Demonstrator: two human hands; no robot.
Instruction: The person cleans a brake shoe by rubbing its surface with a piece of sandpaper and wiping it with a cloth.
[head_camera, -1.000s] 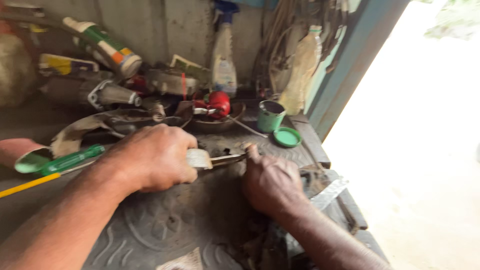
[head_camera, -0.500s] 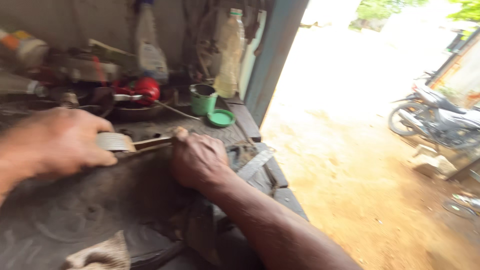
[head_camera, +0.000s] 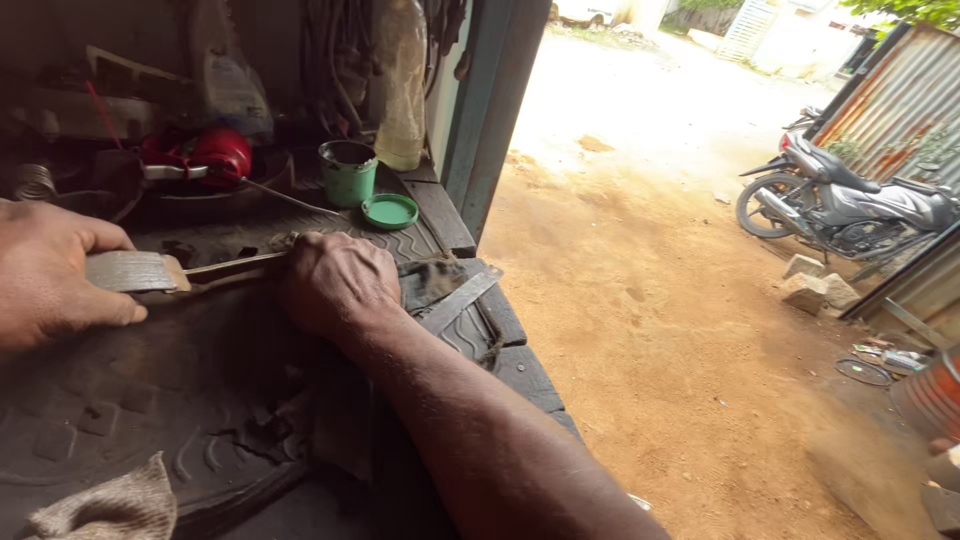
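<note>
We are pressing the right hand (head_camera: 335, 282), clenched, down on the dark rubber sheet (head_camera: 150, 390) lying across the desk (head_camera: 520, 370). The left hand (head_camera: 45, 275), left of the right hand, is grasping the flat metal tool (head_camera: 135, 271) in its fingers (head_camera: 95, 308). We judge a scraping step in hand; the next stroke calls for steady downward pressure. Behind the right hand are standing a green cup (head_camera: 348, 172) and green lid (head_camera: 389, 211).

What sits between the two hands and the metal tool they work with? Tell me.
Nothing visible. The left hand grips the tool's flat handle directly, and the right hand rests on its thin blade over the black rubber tyre. The green cup stands apart behind.
</note>
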